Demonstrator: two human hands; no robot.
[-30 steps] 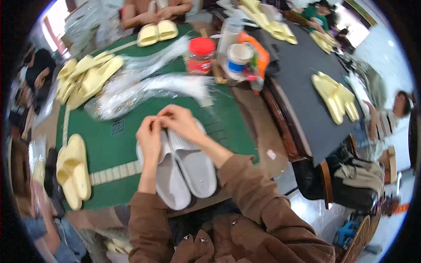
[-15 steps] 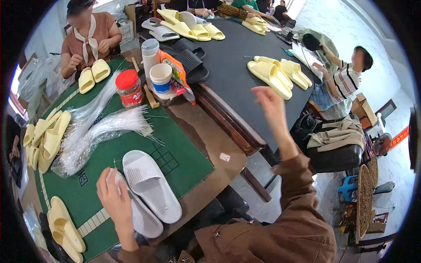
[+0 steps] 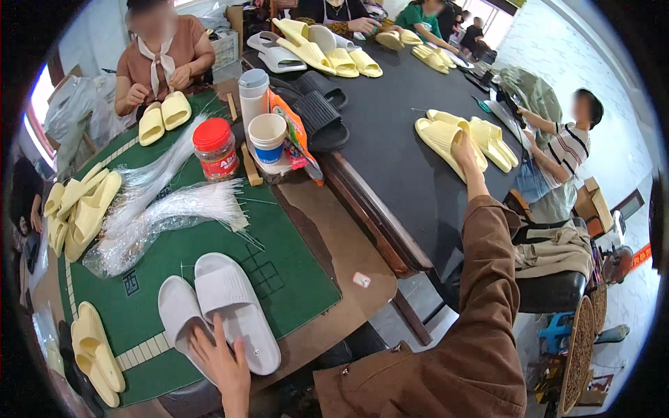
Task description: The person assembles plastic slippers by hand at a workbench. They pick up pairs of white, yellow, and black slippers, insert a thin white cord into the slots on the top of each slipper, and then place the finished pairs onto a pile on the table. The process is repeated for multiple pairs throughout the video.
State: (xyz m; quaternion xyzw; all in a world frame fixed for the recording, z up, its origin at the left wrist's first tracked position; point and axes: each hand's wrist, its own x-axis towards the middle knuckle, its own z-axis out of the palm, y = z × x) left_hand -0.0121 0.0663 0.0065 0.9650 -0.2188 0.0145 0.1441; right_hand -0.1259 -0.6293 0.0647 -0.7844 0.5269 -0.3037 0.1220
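A pair of light grey slippers [image 3: 237, 306] lies side by side on the green mat at the near edge. My left hand [image 3: 224, 359] rests over their openings with its fingers spread, gripping neither. Out to the right, my arm is stretched across to the black table. There my right hand [image 3: 470, 157] is at the opening of a yellow slipper [image 3: 440, 143], its fingers pressed together on it and partly hidden. Close beside it sits a second group of yellow slippers [image 3: 493, 144]. A thin clear strand stands up from the grey pair.
Bundles of clear plastic strands [image 3: 181, 209] lie on the green mat [image 3: 293, 279]. Behind them stand a red-lidded jar [image 3: 215, 150], paper cups [image 3: 267, 136] and a bottle [image 3: 253, 97]. More yellow slippers [image 3: 97, 352] lie at left. Several people sit around; a black chair [image 3: 557, 279] is at right.
My right hand has reached down onto the yellow slippers. My left hand has slid from the grey pair's left side to over their openings. The whole view has shifted slightly.
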